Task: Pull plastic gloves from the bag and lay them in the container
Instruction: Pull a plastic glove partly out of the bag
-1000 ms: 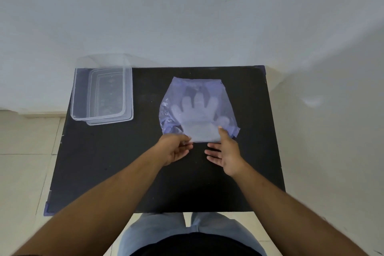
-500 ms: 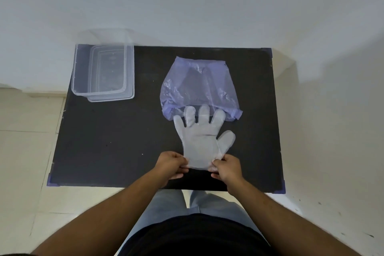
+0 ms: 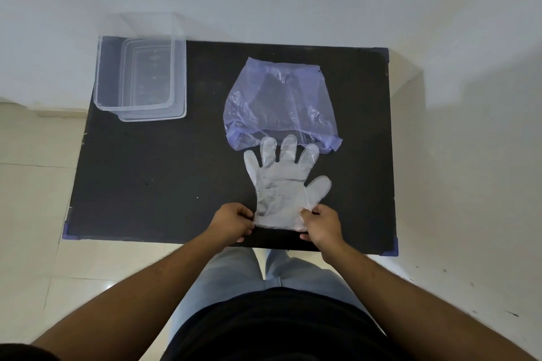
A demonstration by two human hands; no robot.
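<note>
Glove [image 3: 280,190], of clear plastic, lay flat on the black table [image 3: 152,179] with its cuff toward me and its fingers pointing away; the cuff sat between my two hands near the table's front edge. My left hand [image 3: 231,221] pinched the cuff's left corner between thumb and fingers, and my right hand [image 3: 321,224] pinched the right corner in the same way, so both hands were closed on the glove. The glove's thumb spread out to the right, just beyond my right hand. Three of its fingertips touched or slightly overlapped the open mouth of the bluish-violet bag [image 3: 278,102], which lay crumpled farther back on the table; whether those tips were inside the mouth or merely lying on its rim could not be made out. The film of the bag was translucent, and I could not tell whether more gloves lay within it. Well apart, at the table's far left corner, stood the clear container [image 3: 99,79]; it showed doubled outlines, and whether these were a lid beneath it or a second tray could not be settled. My fingertips were partly hidden under the cuff film, and my forearms were cut off by the lower frame edge.
</note>
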